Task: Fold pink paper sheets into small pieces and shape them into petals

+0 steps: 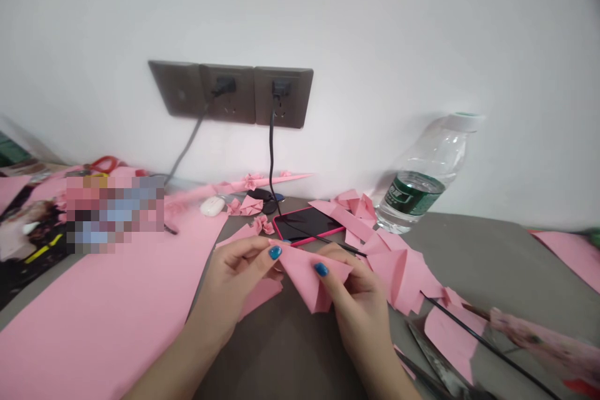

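Between my two hands is a folded piece of pink paper [307, 278], with creased flaps pointing down toward the table. My left hand [246, 269] pinches its upper left corner between thumb and fingers. On the other side, my right hand [354, 287] grips the right part, its thumb pressed on the front face and its fingers behind. Just beyond the paper lies a phone [309, 224] with a pink edge. Folded pink paper pieces [398, 272] lie to the right of my right hand, and small folded paper flowers [262, 224] sit behind my left hand.
A large pink sheet [117, 312] covers the left of the grey table. A water bottle [417, 187] stands tilted in view by the wall. Black cables run from the wall sockets [232, 90]. Scissor-like metal blades [431, 350] lie front right; a white mouse-like object [212, 205] sits behind.
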The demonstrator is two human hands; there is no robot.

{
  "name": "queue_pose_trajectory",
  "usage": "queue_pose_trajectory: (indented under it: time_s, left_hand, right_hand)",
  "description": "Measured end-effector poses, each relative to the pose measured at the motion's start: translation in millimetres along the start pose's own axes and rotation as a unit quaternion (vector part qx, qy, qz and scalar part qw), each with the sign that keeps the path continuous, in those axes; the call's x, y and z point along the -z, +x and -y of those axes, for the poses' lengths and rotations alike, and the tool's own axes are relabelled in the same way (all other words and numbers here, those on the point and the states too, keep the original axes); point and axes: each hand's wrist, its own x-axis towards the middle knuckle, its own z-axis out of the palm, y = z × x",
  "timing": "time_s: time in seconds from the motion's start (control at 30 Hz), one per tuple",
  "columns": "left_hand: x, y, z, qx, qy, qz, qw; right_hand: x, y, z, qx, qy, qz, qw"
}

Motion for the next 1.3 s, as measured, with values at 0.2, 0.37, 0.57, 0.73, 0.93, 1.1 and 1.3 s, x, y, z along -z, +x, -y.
queue_pose_trajectory:
  time_s: [0.2,0.37,0.57,0.73,0.93,1.1,1.3]
  left_hand:
    - [-0.6,-1.2,1.1,-0.012,-0.001,-0.023,1.0]
    - [0.8,-0.3,-0.3,-0.041,0.034,-0.042,0.998]
    - [2.1,2.4,-4.2,-0.057,0.021,-0.03,0.998]
    - [2.2,1.2,-5.4,-0.061,0.028,-0.044,0.997]
    - [2.3,1.3,-3.7,-0.058,0.006,-0.036,0.998]
    - [3.3,3.3,-2.5,-0.054,-0.013,-0.027,0.998]
    - [2.2,3.3,-4.0,-0.024,-0.035,-0.038,0.998]
  right_hand:
    - [0.1,0.2,0.3,0.026,-0.004,0.014,1.0]
    - [1.3,-1.3,-0.2,0.016,0.0,0.018,1.0]
    - [3.1,-2.4,-2.6,0.002,0.01,0.017,1.0]
    - [2.3,-1.5,-1.5,-0.003,0.005,0.026,1.0]
    - [1.7,-0.9,0.7,-0.003,0.012,0.031,0.999]
    - [1.9,-1.1,1.1,0.0,0.018,0.035,0.999]
    - [2.0,-1.7,1.7,0.006,0.024,0.039,0.999]
